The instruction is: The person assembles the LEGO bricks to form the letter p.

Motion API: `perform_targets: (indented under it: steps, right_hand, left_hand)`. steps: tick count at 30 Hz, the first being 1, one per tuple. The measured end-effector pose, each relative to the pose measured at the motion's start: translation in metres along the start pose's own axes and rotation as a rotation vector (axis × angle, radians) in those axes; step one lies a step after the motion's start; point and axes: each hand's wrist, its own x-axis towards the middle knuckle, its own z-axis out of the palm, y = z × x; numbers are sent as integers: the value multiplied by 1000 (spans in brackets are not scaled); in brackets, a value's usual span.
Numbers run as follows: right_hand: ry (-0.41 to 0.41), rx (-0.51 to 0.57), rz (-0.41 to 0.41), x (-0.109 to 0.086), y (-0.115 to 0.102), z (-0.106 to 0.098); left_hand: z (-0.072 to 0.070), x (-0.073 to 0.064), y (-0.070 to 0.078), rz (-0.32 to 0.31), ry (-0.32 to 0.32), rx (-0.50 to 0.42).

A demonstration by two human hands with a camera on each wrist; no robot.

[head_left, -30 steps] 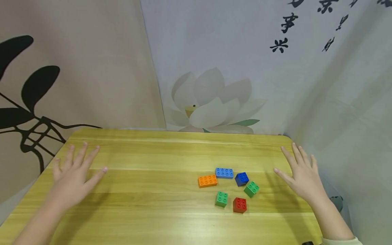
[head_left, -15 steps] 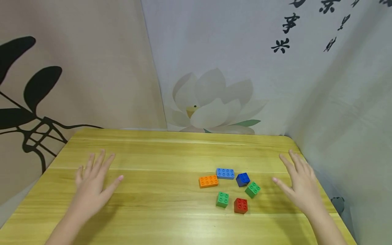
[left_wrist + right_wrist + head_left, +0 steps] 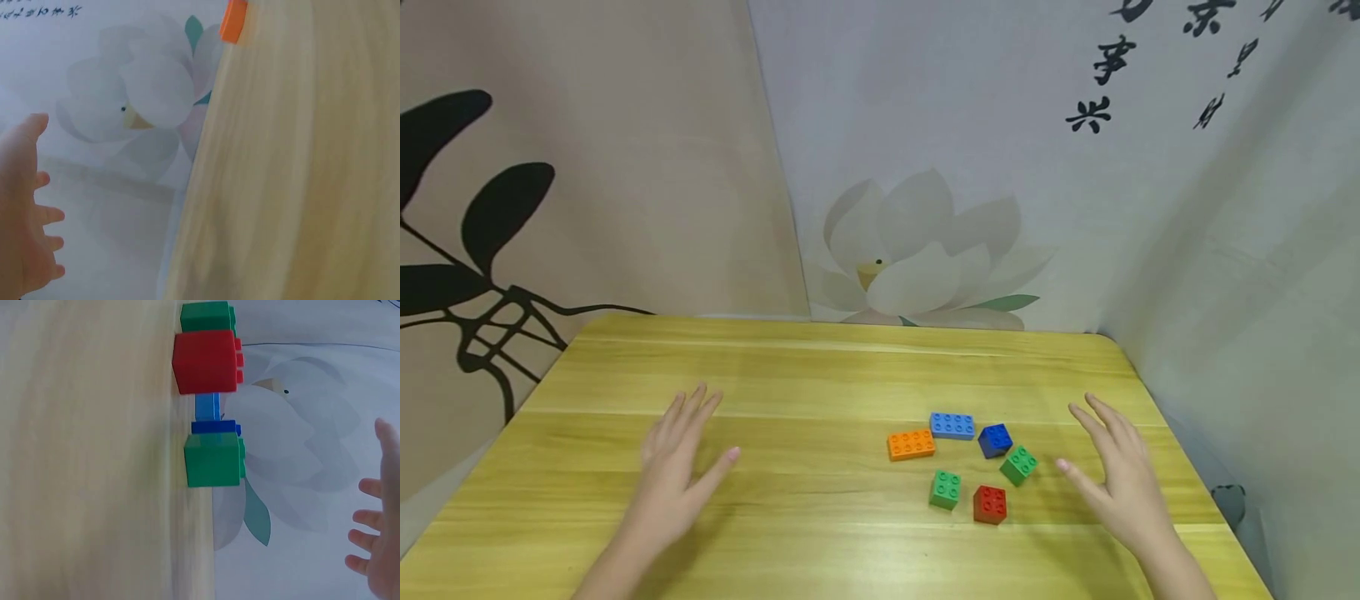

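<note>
Both of my hands are held over the table with fingers spread and nothing in them. The left hand (image 3: 676, 471) is left of the bricks, its thumb pointing toward them. To their right is my right hand (image 3: 1116, 483), nearest to a green brick (image 3: 1018, 465). Beside that brick lies a dark blue brick (image 3: 995, 440). A light blue brick (image 3: 952, 426) and an orange brick (image 3: 912, 445) lie close together at the back. In front are a second green brick (image 3: 945, 489) and a red brick (image 3: 990, 505). All lie studs up, in a loose ring.
The wooden table (image 3: 805, 375) has a light grain and rounded far corners. Behind it hangs a pale cloth (image 3: 925, 100) printed with a lotus and dark characters. Another cloth wall (image 3: 1247, 292) runs along the right side.
My left hand has come inward to the right and a little nearer me. The right hand has shifted slightly left and nearer. The bricks stay where they lay.
</note>
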Motion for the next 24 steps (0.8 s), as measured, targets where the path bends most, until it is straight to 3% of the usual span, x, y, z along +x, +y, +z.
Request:
perform_targets:
  steps: [16,24]
  right_hand:
    - [-6,129,-10,-16,-10,17]
    - [-19,140,-12,-23,-13,29]
  left_hand:
    - [43,-8,28,23,66,-257]
    - [68,-12,43,26,30,-387]
